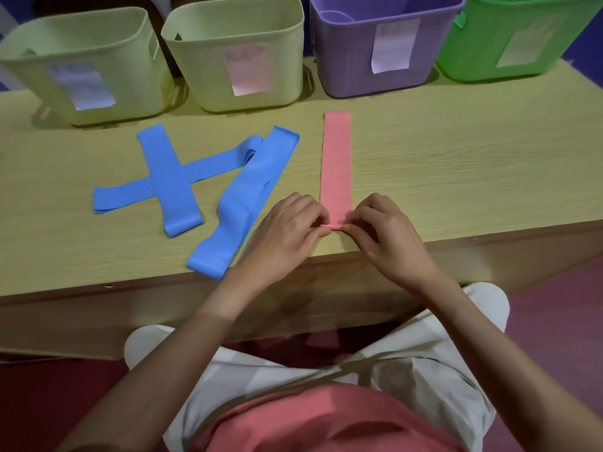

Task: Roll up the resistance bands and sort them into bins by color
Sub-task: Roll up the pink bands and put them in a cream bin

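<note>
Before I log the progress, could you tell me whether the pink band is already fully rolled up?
No: both hands, left hand and right hand, pinch only the near end of the pink band, which otherwise lies flat on the table.

One head camera looks steeply down (wide-angle, close) over the table.

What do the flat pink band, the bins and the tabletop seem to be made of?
Flat pink resistance band: likely thin matte rubber or latex; it lies limp and curls tightly where both hands pinch its near end. Pale green bin and purple bin: moulded plastic, finely ribbed walls. Light tabletop: wood-grain print, probably laminate.
</note>
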A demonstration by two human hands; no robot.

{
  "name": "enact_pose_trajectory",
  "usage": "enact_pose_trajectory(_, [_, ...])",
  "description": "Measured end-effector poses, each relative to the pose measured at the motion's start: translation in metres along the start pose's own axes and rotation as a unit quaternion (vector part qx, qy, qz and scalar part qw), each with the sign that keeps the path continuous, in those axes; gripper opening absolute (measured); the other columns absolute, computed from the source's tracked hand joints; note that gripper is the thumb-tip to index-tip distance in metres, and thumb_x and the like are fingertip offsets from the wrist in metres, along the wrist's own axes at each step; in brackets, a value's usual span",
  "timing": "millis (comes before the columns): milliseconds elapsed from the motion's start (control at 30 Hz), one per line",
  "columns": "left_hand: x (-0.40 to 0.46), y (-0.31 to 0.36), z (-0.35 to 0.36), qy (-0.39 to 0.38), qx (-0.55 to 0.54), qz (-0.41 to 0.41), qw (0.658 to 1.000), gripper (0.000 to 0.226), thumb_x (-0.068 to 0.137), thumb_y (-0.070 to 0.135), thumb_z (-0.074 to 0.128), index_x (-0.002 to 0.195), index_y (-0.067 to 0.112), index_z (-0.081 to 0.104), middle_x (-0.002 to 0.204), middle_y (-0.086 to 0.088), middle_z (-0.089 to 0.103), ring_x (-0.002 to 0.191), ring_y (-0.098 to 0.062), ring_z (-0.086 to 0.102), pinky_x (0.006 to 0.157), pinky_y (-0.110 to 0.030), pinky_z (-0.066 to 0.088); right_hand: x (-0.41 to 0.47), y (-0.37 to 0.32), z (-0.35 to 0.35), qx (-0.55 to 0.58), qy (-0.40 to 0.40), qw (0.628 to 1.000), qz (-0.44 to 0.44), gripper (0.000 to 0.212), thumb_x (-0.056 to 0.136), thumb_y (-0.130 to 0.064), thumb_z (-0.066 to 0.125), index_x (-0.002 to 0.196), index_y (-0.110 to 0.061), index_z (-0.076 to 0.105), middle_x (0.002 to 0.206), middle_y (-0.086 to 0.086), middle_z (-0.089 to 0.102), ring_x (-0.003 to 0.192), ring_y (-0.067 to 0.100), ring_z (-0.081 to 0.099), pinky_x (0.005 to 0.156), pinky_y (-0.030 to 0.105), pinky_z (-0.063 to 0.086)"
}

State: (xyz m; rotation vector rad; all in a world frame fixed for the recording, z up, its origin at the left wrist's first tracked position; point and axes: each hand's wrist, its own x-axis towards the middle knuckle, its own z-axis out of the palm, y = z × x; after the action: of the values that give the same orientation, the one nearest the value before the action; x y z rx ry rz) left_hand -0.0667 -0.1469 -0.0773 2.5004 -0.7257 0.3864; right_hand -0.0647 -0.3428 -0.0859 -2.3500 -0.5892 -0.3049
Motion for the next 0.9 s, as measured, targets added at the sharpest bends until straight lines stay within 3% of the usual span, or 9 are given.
enact_pose_trajectory(300, [-0.0002,-0.0015,0.0019,0.003,-0.004,-0.008,1.0,0.012,0.091,0.021,0.064,0.093,0.009,0.065,0.09,-0.001,0.058,0.084,-0.019,0.051,0.076,-0.027,0.041,-0.0015,0.0003,-0.0028,-0.004,-0.012,1.0,-0.014,0.017,0.087,-0.021,0.069,0.1,-0.012,0.064,0.09,-0.005,0.054,0.086,0.009,0.048,0.068,0.028,0.044])
enact_pose_trajectory(633, [-0.0025,-0.0002,0.0023,0.006,-0.03,-0.029,0.999,0.021,0.089,0.025,0.066,0.106,0.012,0.063,0.095,0.004,0.056,0.085,-0.007,0.044,0.077,-0.027,0.044,0.0007,0.0013,-0.0007,-0.017,0.006,1.0,-0.009,0.014,0.089,-0.022,0.068,0.095,-0.009,0.068,0.089,0.0,0.053,0.086,0.014,0.049,0.067,0.037,0.047])
enact_pose_trajectory(900, [0.0018,-0.0018,0.0042,0.009,-0.017,-0.031,0.999,0.012,0.092,0.021,0.063,0.094,0.009,0.064,0.092,-0.001,0.055,0.085,-0.017,0.051,0.074,-0.033,0.045,0.0023,0.0035,-0.0022,-0.033,0.011,0.999,-0.019,0.017,0.089,-0.024,0.068,0.098,-0.01,0.072,0.09,0.0,0.055,0.087,0.013,0.049,0.066,0.035,0.048])
